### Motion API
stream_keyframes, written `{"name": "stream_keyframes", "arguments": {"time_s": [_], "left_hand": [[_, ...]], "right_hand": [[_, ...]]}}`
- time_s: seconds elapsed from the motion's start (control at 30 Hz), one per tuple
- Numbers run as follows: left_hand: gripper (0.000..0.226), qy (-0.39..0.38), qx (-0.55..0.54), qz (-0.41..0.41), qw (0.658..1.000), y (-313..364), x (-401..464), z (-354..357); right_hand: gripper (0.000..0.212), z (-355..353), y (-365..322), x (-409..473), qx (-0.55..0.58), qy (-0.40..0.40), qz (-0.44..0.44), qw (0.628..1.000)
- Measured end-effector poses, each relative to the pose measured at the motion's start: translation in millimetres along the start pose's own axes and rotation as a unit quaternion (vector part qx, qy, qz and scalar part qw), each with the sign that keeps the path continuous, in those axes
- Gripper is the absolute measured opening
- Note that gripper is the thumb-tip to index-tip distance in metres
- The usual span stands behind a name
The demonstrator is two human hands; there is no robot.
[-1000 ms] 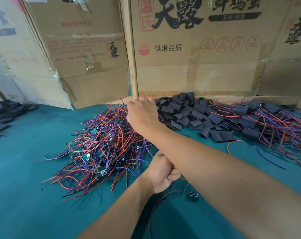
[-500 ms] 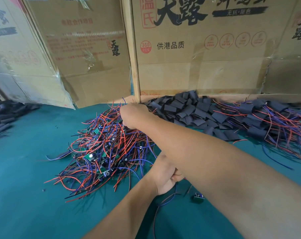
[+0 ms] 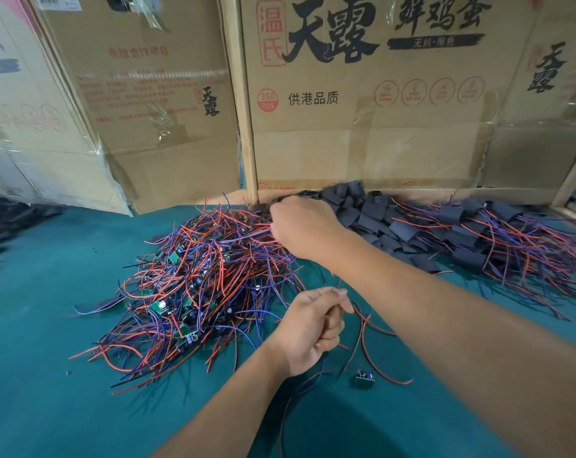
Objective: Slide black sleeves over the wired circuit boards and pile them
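Our left hand (image 3: 311, 328) is curled around wires trailing to a small board (image 3: 365, 379); right hand (image 3: 301, 228) reaches by the loose black sleeves (image 3: 367, 214), grip hidden, can't tell. Snagging the tangled unsleeved heap (image 3: 194, 285) seems the risk

Two bare forearms come into the head view from the lower edge, and no sleeve, cuff, glove, watch, band or ring shows on either. The left hand (image 3: 309, 328) is seen from its back and thumb side, with short, plain, unpainted nails on the thumb and first finger. The right hand (image 3: 301, 228) is also seen from its back, knuckles rounded; its fingers are out of sight. The right forearm looks very broad near the camera, widened by the wide-angle lens. Both wrists are uncovered.
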State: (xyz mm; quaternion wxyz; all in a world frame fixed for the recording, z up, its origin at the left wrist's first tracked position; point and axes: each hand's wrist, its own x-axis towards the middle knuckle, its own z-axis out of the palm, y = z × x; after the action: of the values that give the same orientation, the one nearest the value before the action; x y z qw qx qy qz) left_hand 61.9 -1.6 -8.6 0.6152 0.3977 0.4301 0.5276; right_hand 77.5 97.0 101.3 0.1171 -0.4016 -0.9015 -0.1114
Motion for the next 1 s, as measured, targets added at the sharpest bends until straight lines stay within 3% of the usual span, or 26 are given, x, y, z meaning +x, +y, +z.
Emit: {"name": "stream_keyframes", "arguments": {"time_s": [0.1,0.17,0.2,0.3,0.53,0.63,0.7,0.77,0.83,0.93,1.0], "left_hand": [[0.030,0.008,-0.013,0.004,1.000,0,0,1],[0.031,0.023,-0.016,0.002,1.000,-1,1,1],[0.031,0.029,-0.023,0.002,0.999,-1,1,2],[0.031,0.035,-0.033,0.005,0.999,0,0,4],[0.029,0.009,-0.022,0.014,1.000,-2,-2,2],[0.023,-0.005,0.036,0.048,0.998,-2,-7,5],[0.022,0.011,0.160,0.121,0.980,1,-12,9],[0.025,0.036,0.361,0.240,0.900,3,-19,10],[0.025,0.049,0.477,0.328,0.814,5,-26,10],[0.021,0.096,0.486,0.418,0.762,7,-30,13],[0.014,0.134,0.472,0.467,0.735,9,-30,17]], "right_hand": [[0.032,3,32,-39,0.161,0.014,0.050,0.986],[0.025,9,46,-67,0.323,0.021,0.097,0.941],[0.021,15,50,-83,0.421,0.018,0.127,0.898],[0.018,31,58,-122,0.665,0.007,0.184,0.724],[0.016,37,69,-150,0.774,0.065,0.209,0.594],[0.016,34,76,-153,0.788,0.091,0.194,0.578],[0.015,32,80,-154,0.791,0.113,0.178,0.574],[0.016,31,84,-154,0.798,0.142,0.160,0.563],[0.019,31,87,-154,0.800,0.166,0.140,0.559],[0.020,30,90,-152,0.782,0.208,0.126,0.573],[0.013,29,90,-152,0.735,0.236,0.130,0.622]]}}
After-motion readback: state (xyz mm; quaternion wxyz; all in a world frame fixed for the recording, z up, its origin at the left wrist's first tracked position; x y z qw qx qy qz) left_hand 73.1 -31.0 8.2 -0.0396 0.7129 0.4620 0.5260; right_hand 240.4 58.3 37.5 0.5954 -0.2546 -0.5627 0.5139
